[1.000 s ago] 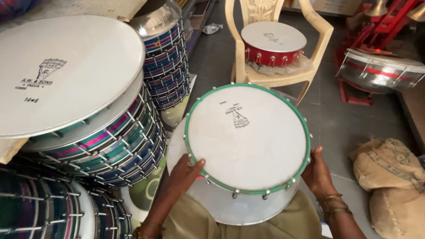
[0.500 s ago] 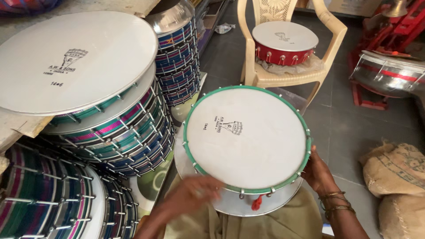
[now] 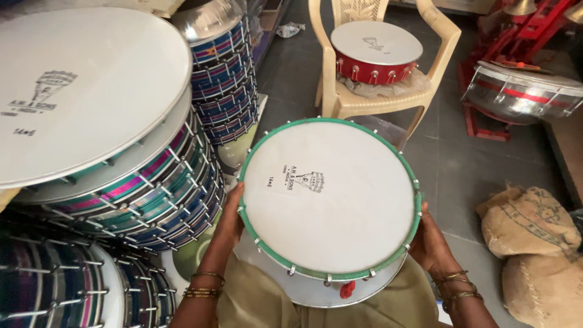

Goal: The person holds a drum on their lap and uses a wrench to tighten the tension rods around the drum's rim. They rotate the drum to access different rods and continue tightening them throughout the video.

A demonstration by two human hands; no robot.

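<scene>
Hands clamp our green-rimmed drum (image 3: 331,200) at centre frame: left hand (image 3: 229,215), right hand (image 3: 430,240). Stacked drums (image 3: 121,182) fill the left.

Thin metal bangles ring both bare wrists, above khaki-olive cloth over the lap.

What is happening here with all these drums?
A person holds a green-rimmed drum on the lap, the left hand on one side of the rim and the right hand on the other. Stacked drums stand to the left. Ahead, a red drum lies on a plastic chair.
</scene>
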